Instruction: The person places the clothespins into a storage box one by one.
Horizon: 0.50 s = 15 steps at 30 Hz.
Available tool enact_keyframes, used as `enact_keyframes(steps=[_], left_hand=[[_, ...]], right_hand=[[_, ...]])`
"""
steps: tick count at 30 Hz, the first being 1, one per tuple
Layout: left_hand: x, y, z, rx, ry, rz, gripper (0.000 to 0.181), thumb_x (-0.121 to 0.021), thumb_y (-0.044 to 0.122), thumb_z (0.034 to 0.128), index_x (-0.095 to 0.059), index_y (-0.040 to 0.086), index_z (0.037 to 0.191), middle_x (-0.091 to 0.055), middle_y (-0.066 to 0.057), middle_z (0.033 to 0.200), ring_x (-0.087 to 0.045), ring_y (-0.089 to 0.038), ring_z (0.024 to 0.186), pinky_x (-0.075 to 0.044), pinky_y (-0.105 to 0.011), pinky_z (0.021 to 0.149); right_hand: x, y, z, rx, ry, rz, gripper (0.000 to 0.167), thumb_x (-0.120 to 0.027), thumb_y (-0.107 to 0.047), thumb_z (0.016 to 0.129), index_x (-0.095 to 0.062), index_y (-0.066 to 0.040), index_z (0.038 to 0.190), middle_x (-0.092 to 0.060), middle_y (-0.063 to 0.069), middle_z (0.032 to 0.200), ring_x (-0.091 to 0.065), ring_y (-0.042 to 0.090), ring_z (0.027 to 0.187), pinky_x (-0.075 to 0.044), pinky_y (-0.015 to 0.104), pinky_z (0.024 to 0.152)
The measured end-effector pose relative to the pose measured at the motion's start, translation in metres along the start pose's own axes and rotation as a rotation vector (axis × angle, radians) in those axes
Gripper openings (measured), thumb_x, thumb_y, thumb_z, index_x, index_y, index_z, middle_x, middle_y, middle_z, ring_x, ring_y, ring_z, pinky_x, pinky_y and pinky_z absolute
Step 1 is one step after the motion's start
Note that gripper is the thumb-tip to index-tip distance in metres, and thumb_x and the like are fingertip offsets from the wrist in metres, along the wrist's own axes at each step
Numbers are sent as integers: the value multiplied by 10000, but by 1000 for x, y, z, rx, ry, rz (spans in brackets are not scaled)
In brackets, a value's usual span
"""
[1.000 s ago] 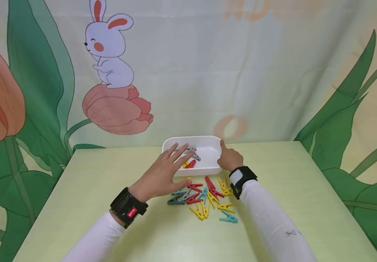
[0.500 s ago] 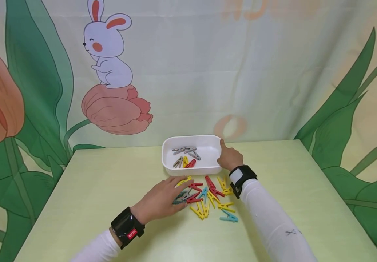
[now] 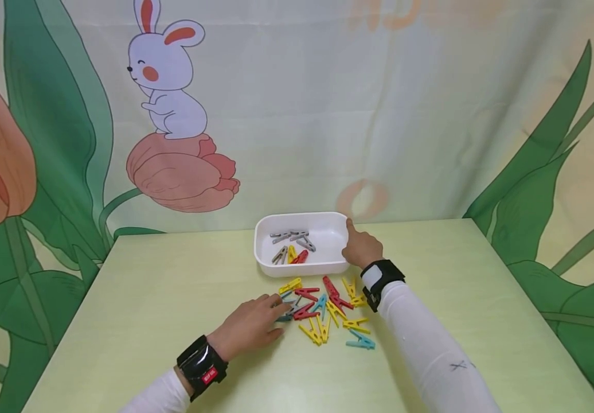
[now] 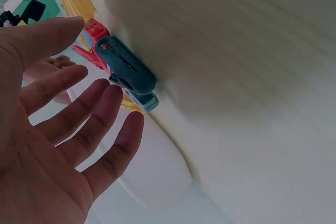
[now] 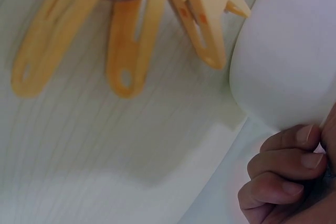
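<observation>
My left hand [image 3: 247, 322] reaches over the left side of a pile of plastic clothespins, fingers apart and loosely bent, holding nothing. In the left wrist view its fingertips are close to a dark teal clothespin [image 4: 126, 67]; whether they touch it I cannot tell. A grey clothespin [image 3: 294, 308] lies by those fingers in the head view. My right hand [image 3: 363, 248] grips the right end of a white plastic tray [image 3: 323, 268], with its other fingers [image 5: 286, 163] curled against the outside. Inside the tray lie several grey clothespins [image 3: 306, 245], a yellow one [image 3: 292, 253] and a red one [image 3: 301, 257].
In front of the tray are scattered red [image 3: 330, 285], yellow [image 3: 355, 326] and light blue clothespins [image 3: 361, 340]. The pale green table [image 3: 173, 275] ends just behind the tray, against a printed curtain [image 3: 286, 115].
My left hand has drawn back from above the tray, down and toward me, to the left edge of the clothespin pile. The right hand has stayed at the tray.
</observation>
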<state>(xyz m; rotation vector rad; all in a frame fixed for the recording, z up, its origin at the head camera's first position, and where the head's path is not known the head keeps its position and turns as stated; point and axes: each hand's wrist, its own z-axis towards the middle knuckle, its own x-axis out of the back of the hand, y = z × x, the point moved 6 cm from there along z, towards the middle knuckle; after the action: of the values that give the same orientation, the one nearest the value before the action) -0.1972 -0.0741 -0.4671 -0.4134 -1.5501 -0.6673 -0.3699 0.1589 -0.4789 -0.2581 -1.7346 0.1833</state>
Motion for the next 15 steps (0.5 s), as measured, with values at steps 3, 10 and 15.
enact_keyframes(steps=[3,10,15], left_hand=[[-3,-1,0,-6,-5,16,413,-742,294,869,-652,157,1247,-637,-29,1121,-618,-155,959,-551,-346,793],[-8,-5,0,-4,-14,-6,301,-762,217,854,-702,170,1146,-630,0,1075,-596,-129,936,-547,-319,789],[-11,-7,-1,0,-28,-31,203,-756,172,860,-718,165,1059,-599,13,1026,-534,-108,876,-523,-280,720]], right_hand=[[1,0,0,1,-2,3,833,-611,-226,909,-139,-181,1593,-585,95,696,-546,235,604,-369,320,549],[2,-1,-2,-4,-4,3,829,-617,-225,912,-144,-179,1593,-585,95,702,-546,233,615,-375,322,560],[4,-2,-3,-13,-10,6,830,-619,-223,914,-143,-183,1593,-588,97,707,-547,233,622,-372,319,566]])
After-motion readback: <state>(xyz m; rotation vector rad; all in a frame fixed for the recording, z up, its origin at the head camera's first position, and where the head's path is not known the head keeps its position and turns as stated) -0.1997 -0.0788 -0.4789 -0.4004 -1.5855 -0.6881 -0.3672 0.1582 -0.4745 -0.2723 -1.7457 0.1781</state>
